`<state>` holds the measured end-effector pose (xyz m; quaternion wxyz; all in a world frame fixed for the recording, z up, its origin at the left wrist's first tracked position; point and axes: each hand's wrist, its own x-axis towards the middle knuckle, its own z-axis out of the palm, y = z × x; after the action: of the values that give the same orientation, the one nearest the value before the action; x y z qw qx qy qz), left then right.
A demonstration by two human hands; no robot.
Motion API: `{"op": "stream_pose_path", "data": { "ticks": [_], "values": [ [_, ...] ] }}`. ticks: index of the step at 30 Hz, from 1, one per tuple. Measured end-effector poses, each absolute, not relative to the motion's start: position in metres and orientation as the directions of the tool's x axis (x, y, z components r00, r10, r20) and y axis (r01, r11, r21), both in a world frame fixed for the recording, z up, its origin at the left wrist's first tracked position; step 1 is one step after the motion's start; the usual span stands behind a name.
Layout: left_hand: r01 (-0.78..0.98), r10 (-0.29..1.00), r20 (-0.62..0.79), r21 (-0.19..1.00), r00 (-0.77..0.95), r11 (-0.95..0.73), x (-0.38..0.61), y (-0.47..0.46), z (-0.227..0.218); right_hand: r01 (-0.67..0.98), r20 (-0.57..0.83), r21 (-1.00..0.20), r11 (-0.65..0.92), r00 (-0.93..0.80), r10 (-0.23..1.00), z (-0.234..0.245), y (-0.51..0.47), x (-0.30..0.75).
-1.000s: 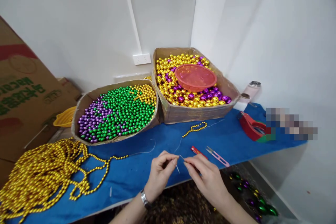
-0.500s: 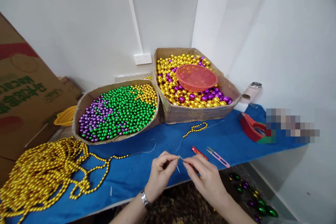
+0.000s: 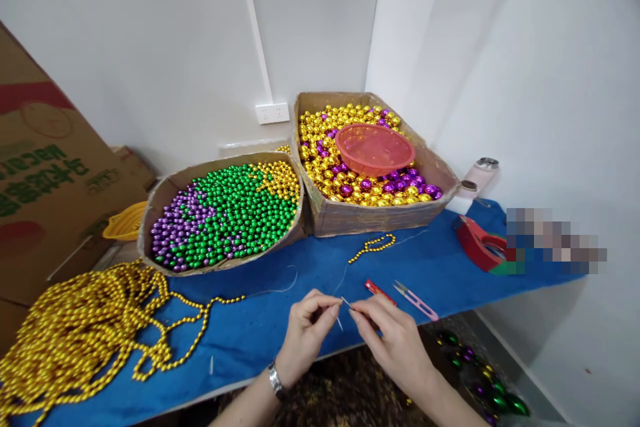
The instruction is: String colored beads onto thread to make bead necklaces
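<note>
My left hand (image 3: 305,333) and my right hand (image 3: 393,340) meet over the front edge of the blue table (image 3: 425,260). Both are closed in a pinch. A thin needle (image 3: 341,312) shows between the fingertips; the left fingers pinch it, and the right fingertips press together at its upper tip, seemingly on a fine thread (image 3: 280,288) that runs left to a strand of small gold beads (image 3: 190,330). A metal watch is on my left wrist.
A box of green, purple and gold beads (image 3: 225,210) and a box of larger gold and purple balls (image 3: 365,170) with a red bowl (image 3: 374,148) stand behind. A short gold strand (image 3: 373,245), red lighter (image 3: 379,291), pink snips (image 3: 415,300), tape dispenser (image 3: 483,243) and gold bead pile (image 3: 75,333) lie around.
Almost nothing has moved. Both hands stay pinched together at the needle, shifting only slightly.
</note>
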<state>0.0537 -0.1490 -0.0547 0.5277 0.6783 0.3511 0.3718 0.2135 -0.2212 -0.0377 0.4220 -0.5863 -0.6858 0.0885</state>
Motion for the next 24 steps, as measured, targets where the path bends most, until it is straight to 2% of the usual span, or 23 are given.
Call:
{"op": "stream_pose_path", "data": {
  "ticks": [17,20,24],
  "values": [
    [0.071,0.875,0.118,0.983,0.469,-0.17,0.055,-0.1487,-0.0541,0.737,0.446,-0.617,0.277,0.038,0.894,-0.0375,-0.221,0.2107],
    [0.047,0.88,0.061,0.994,0.47,-0.094,0.0563,-0.1485,-0.0543,0.749,0.445,-0.598,0.285,0.015,0.895,-0.037,-0.2205,0.2095],
    [-0.029,0.869,-0.064,0.996,0.491,0.09,0.059,-0.1478,-0.054,0.771,0.458,-0.564,0.298,-0.008,0.889,-0.0357,-0.219,0.2077]
  ]
}}
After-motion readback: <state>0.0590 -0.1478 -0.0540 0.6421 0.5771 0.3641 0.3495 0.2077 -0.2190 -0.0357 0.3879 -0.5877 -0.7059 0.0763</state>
